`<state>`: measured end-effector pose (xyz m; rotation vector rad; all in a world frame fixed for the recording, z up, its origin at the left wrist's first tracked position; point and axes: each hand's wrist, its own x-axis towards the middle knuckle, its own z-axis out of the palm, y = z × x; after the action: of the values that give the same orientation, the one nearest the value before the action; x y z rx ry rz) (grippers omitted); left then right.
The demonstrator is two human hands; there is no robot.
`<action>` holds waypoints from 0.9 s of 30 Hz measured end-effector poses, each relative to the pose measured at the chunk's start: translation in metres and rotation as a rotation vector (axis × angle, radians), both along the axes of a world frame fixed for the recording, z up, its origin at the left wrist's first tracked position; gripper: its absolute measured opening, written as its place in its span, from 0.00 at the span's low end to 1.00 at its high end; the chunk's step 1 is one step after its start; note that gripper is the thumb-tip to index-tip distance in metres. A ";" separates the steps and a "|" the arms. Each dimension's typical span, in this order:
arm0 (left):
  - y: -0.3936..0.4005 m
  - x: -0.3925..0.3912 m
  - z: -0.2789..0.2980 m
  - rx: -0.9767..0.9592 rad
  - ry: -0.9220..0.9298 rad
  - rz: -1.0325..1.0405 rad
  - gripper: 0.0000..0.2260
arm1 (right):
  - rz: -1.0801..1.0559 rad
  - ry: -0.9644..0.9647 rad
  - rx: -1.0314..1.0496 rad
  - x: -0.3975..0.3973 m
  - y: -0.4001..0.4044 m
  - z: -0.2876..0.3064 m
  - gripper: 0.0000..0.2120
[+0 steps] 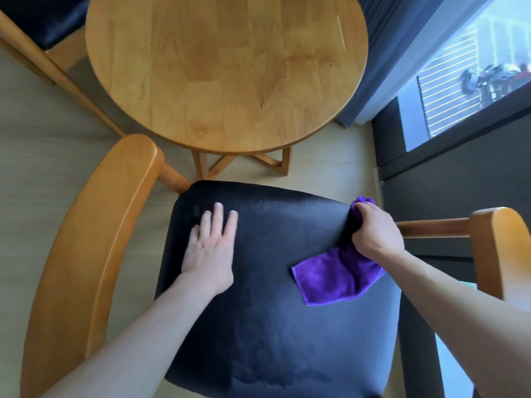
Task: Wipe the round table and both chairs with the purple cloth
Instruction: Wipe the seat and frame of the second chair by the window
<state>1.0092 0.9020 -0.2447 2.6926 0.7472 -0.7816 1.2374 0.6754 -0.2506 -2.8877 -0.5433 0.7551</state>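
The near chair has a black padded seat [273, 297] and wooden armrests on both sides. My left hand [211, 245] lies flat on the seat's left part, fingers apart. My right hand [376, 231] grips the purple cloth [336, 278] at the seat's far right corner; part of the cloth trails over the seat behind the hand. The round wooden table [227, 70] stands beyond the chair. A second chair [43, 27] with a black seat shows at the top left, mostly cut off by the frame.
The left armrest [86, 254] and right armrest [500, 248] flank the seat. A dark wall and window [471, 81] with a grey curtain [396, 61] stand close on the right. Pale wood floor [43, 156] lies to the left.
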 end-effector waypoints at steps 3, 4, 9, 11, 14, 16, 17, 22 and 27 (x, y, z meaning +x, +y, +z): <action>-0.031 0.014 -0.007 -0.116 -0.047 -0.080 0.55 | -0.271 0.024 0.118 -0.006 0.025 0.001 0.07; -0.040 0.021 -0.010 -0.126 -0.049 -0.098 0.57 | -0.254 0.027 0.178 -0.011 0.042 0.001 0.08; -0.054 0.041 -0.017 -0.078 0.030 -0.133 0.64 | 0.319 0.152 0.214 -0.047 0.099 -0.012 0.32; -0.049 0.040 -0.016 -0.070 0.043 -0.157 0.64 | 0.370 0.098 0.148 -0.043 0.079 -0.014 0.35; -0.049 0.039 -0.010 -0.069 0.056 -0.179 0.63 | 0.234 0.046 0.103 -0.028 0.031 -0.008 0.37; -0.054 0.041 -0.005 -0.057 0.071 -0.192 0.63 | 0.137 0.000 0.045 -0.012 -0.006 -0.002 0.35; -0.056 0.042 -0.004 -0.050 0.080 -0.193 0.63 | 0.100 -0.018 0.016 -0.003 -0.023 0.001 0.34; -0.066 0.045 -0.006 0.001 0.119 -0.203 0.63 | -0.064 0.050 -0.039 0.007 -0.049 0.005 0.20; -0.067 0.048 -0.011 0.032 0.123 -0.196 0.64 | -0.185 0.031 0.179 -0.025 0.031 -0.001 0.16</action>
<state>1.0568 0.8348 -0.2557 2.7971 0.5308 -0.9971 1.2119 0.7063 -0.2514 -2.7087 -0.3169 0.6853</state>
